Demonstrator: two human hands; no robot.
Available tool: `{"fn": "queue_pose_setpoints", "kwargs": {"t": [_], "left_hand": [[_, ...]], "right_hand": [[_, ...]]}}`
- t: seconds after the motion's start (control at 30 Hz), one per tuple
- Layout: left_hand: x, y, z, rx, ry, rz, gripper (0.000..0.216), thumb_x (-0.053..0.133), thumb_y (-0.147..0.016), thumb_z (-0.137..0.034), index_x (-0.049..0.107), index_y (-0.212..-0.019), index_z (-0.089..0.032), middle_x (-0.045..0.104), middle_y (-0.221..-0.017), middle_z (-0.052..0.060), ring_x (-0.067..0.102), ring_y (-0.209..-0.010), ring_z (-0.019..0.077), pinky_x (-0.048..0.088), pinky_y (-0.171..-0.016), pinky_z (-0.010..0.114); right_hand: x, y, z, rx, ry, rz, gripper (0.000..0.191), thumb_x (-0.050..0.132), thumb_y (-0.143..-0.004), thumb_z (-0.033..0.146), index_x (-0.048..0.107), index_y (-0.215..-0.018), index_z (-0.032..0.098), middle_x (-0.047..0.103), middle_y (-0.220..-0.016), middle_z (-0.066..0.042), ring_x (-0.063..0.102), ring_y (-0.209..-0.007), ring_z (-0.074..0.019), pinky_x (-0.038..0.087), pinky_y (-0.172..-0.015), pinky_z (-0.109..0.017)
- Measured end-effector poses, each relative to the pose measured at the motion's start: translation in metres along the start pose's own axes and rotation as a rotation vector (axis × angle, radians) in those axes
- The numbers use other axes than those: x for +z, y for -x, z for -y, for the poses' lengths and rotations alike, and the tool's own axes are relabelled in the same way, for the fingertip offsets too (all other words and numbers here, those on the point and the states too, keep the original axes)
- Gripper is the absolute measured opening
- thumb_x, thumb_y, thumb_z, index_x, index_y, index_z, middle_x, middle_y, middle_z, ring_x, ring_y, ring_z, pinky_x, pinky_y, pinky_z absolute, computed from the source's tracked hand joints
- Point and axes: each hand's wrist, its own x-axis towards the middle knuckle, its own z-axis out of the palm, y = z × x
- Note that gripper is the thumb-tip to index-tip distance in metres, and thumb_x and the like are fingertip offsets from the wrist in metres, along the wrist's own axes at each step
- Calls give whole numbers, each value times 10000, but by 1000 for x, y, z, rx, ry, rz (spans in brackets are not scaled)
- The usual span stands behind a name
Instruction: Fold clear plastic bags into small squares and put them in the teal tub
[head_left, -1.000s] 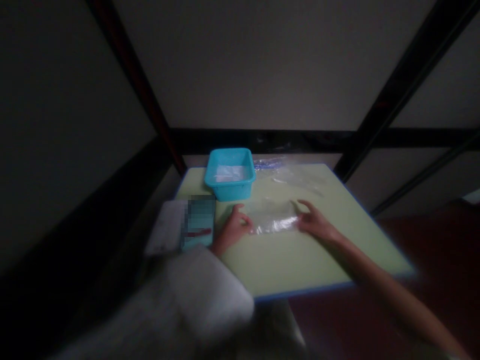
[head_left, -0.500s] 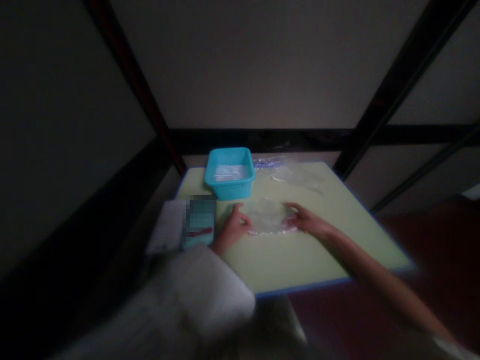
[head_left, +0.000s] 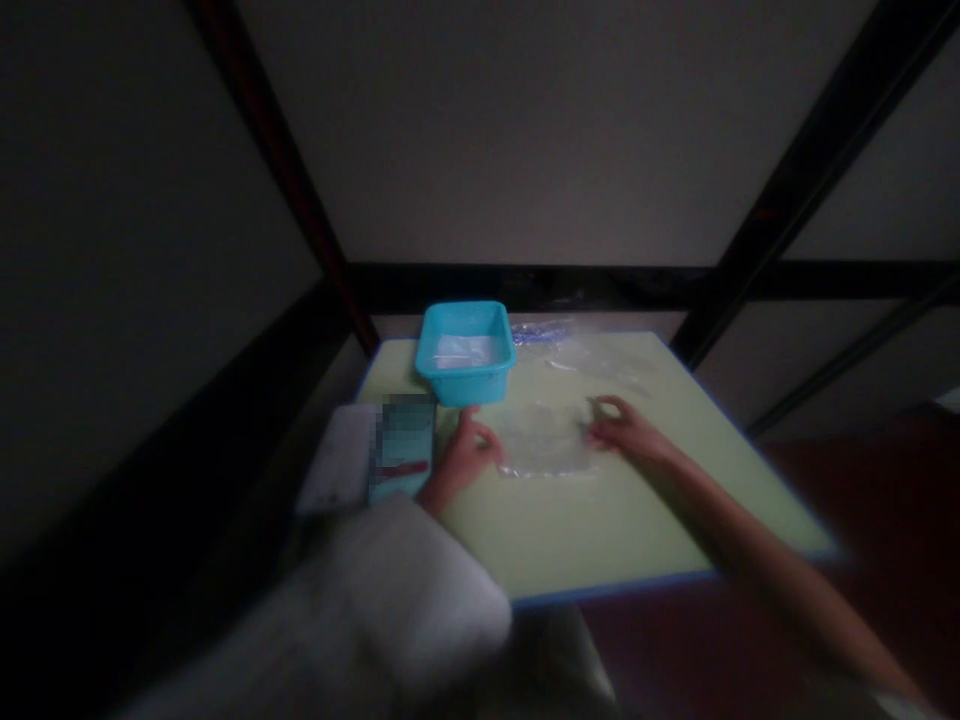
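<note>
A clear plastic bag [head_left: 546, 440] lies spread on the pale yellow-green tabletop between my two hands. My left hand [head_left: 469, 452] is at its left edge, thumb and fingers curled in on the film. At the opposite edge, my right hand [head_left: 626, 432] has its thumb and bent fingers on the bag's side. Blur and the see-through film make the exact contact of the fingertips hard to see. Just behind the bag stands a turquoise plastic basket [head_left: 466, 387] with white, flat pieces [head_left: 465, 351] inside.
More clear plastic film [head_left: 592, 362], partly with blue-violet print, lies at the table's back. Left of my left hand is a blurred-out greenish case [head_left: 405, 440] with a red stick-like item [head_left: 405, 469], beside a pale block [head_left: 337, 455]. The table [head_left: 600, 540] has a blue edge.
My right hand has shifted a little to the right, towards the bag's edge. The bag looks flatter and smoother. My left hand has hardly moved; the whole view has shifted slightly.
</note>
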Motion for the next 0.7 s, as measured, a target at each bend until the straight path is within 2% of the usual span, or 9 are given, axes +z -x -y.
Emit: {"fn": "queue_pose_setpoints", "kwargs": {"t": [0.17, 0.33, 0.57, 0.7], "left_hand": [[2, -9, -2, -10, 24, -43, 502, 666, -627, -71, 491, -1075, -214, 608, -856, -24, 624, -665, 134, 495, -693, 281], [9, -15, -2, -4, 65, -80, 621, 636, -627, -56, 385, -1165, -239, 557, -858, -47, 609, -661, 114, 490, -635, 249], [20, -17, -3, 5, 146, -76, 660, 550, -643, -26, 314, -1208, -272, 525, -970, -14, 622, -726, 113, 469, -562, 194], [21, -14, -6, 11, 159, -70, 683, 459, -592, 43, 339, -1192, -259, 499, -1034, 13, 636, -869, 149, 412, -508, 153]], "right_hand": [[2, -19, 2, -40, 4, -30, 659, 749, -582, 375, 377, -1110, 245, 646, -709, 25, 650, -567, -164, 460, -429, -235], [7, -26, 3, -76, 24, -38, 722, 751, -534, 312, 344, -1126, 240, 615, -676, 52, 631, -553, -165, 434, -413, -223], [10, -22, -1, -99, 48, -65, 714, 722, -547, 286, 338, -1149, 259, 631, -734, 34, 625, -591, -174, 407, -419, -216], [8, -18, -2, -125, 65, -92, 671, 701, -590, 275, 346, -1160, 270, 623, -775, 27, 620, -634, -166, 431, -470, -226]]}}
